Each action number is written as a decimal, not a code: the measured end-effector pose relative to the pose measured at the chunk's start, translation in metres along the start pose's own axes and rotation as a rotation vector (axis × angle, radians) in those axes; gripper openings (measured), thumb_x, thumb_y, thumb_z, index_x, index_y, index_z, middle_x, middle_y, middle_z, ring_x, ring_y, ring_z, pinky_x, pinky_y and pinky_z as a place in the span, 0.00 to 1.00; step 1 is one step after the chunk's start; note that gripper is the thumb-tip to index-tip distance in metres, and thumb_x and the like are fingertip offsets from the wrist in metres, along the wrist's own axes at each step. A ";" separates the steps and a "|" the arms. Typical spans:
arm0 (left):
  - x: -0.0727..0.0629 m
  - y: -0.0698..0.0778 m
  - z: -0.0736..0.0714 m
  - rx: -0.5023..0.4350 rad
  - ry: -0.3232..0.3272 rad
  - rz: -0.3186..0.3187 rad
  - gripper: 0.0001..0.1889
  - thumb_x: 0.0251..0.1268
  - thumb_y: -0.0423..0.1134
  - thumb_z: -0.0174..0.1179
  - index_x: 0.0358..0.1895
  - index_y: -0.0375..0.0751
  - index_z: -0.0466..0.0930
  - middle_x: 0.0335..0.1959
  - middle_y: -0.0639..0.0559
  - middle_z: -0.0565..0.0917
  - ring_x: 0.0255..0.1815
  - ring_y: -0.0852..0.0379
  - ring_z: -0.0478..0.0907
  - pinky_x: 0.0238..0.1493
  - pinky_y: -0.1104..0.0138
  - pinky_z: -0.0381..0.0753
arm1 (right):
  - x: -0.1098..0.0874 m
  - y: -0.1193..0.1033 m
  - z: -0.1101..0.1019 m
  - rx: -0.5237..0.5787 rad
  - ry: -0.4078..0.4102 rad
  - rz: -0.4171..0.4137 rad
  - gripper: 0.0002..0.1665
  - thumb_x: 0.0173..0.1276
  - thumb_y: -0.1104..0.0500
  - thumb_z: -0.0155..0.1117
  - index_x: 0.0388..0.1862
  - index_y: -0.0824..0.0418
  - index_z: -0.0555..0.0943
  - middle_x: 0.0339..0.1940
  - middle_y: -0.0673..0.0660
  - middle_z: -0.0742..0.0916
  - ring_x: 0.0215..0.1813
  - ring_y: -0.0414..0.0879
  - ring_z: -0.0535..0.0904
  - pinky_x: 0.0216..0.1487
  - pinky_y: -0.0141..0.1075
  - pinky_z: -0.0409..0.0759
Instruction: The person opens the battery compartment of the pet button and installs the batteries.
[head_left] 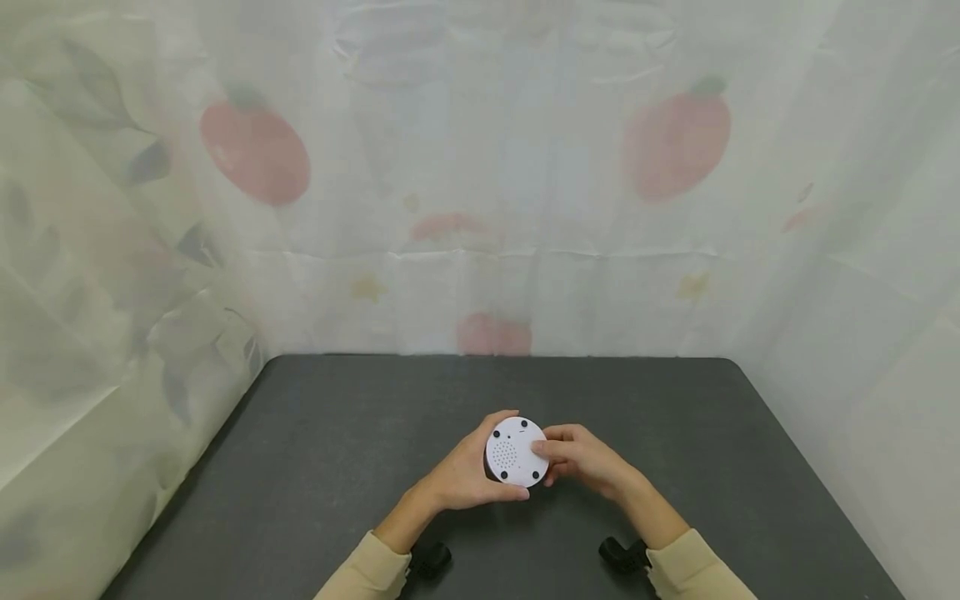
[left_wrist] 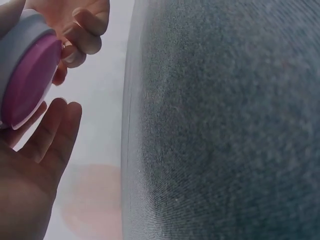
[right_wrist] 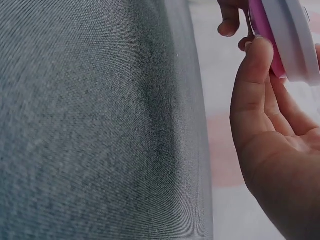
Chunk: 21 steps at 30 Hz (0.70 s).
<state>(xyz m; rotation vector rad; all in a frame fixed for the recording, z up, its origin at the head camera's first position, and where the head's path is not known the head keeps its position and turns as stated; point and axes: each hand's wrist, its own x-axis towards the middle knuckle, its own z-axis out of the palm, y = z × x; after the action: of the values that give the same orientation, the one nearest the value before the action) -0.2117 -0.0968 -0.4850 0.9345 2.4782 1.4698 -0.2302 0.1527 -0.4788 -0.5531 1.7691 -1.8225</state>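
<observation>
A round white device [head_left: 513, 460] is held up over the dark table, its underside with speaker holes and black rubber feet facing the head camera. Its other side is a domed pink cover [left_wrist: 34, 80], seen in the left wrist view. My left hand [head_left: 471, 471] grips the device by its rim, thumb along the lower edge and fingers around the upper edge. With the thumb on the white face and fingers behind, my right hand [head_left: 588, 460] pinches its right side. The pink face [right_wrist: 265, 35] also shows edge-on in the right wrist view, fingertips against it.
The dark grey table [head_left: 337, 433] lies below both hands. Black wrist mounts [head_left: 431, 560] sit by the cream sleeves [head_left: 371, 567]. A pale curtain [head_left: 480, 167] with fruit prints hangs behind the table, with more sheeting at both sides.
</observation>
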 end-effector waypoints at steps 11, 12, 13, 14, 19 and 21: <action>0.000 -0.002 0.000 0.015 0.012 -0.022 0.58 0.49 0.50 0.81 0.80 0.62 0.50 0.68 0.57 0.69 0.59 0.57 0.73 0.58 0.59 0.75 | 0.000 0.001 0.004 -0.101 0.141 -0.085 0.20 0.74 0.58 0.64 0.52 0.76 0.79 0.39 0.58 0.86 0.37 0.47 0.83 0.41 0.42 0.84; 0.000 -0.004 0.000 -0.001 0.015 -0.021 0.57 0.50 0.49 0.81 0.80 0.61 0.51 0.68 0.56 0.70 0.58 0.57 0.74 0.56 0.60 0.77 | 0.000 0.001 0.004 -0.113 0.163 -0.088 0.20 0.74 0.58 0.65 0.53 0.75 0.79 0.39 0.58 0.86 0.36 0.48 0.84 0.41 0.43 0.84; 0.000 -0.005 0.000 -0.019 0.017 -0.027 0.56 0.51 0.48 0.81 0.79 0.61 0.52 0.67 0.57 0.71 0.57 0.57 0.75 0.54 0.61 0.78 | 0.000 0.001 0.005 -0.126 0.186 -0.092 0.21 0.73 0.58 0.65 0.53 0.75 0.80 0.39 0.58 0.87 0.36 0.48 0.84 0.41 0.44 0.84; -0.001 -0.006 0.000 -0.038 0.020 -0.033 0.54 0.52 0.48 0.80 0.79 0.61 0.53 0.66 0.58 0.71 0.55 0.57 0.76 0.52 0.62 0.80 | 0.000 0.001 0.006 -0.139 0.209 -0.094 0.21 0.73 0.57 0.66 0.53 0.75 0.80 0.39 0.58 0.87 0.36 0.48 0.84 0.42 0.45 0.84; -0.002 -0.008 -0.002 -0.064 0.045 -0.067 0.44 0.61 0.49 0.74 0.77 0.58 0.58 0.60 0.59 0.75 0.51 0.57 0.77 0.47 0.64 0.82 | -0.001 0.001 0.007 -0.190 0.284 -0.107 0.22 0.72 0.57 0.68 0.55 0.73 0.80 0.40 0.60 0.88 0.37 0.49 0.83 0.44 0.49 0.84; -0.002 -0.007 -0.004 -0.060 0.056 -0.068 0.41 0.64 0.49 0.72 0.77 0.55 0.59 0.59 0.57 0.76 0.52 0.56 0.78 0.48 0.63 0.83 | -0.002 0.001 0.008 -0.207 0.299 -0.121 0.22 0.71 0.58 0.69 0.56 0.73 0.80 0.42 0.61 0.88 0.39 0.49 0.84 0.44 0.49 0.83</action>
<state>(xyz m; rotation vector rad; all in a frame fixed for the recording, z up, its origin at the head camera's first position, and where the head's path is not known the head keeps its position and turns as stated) -0.2140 -0.1031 -0.4891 0.8010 2.4629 1.5606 -0.2239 0.1479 -0.4788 -0.4955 2.1847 -1.8939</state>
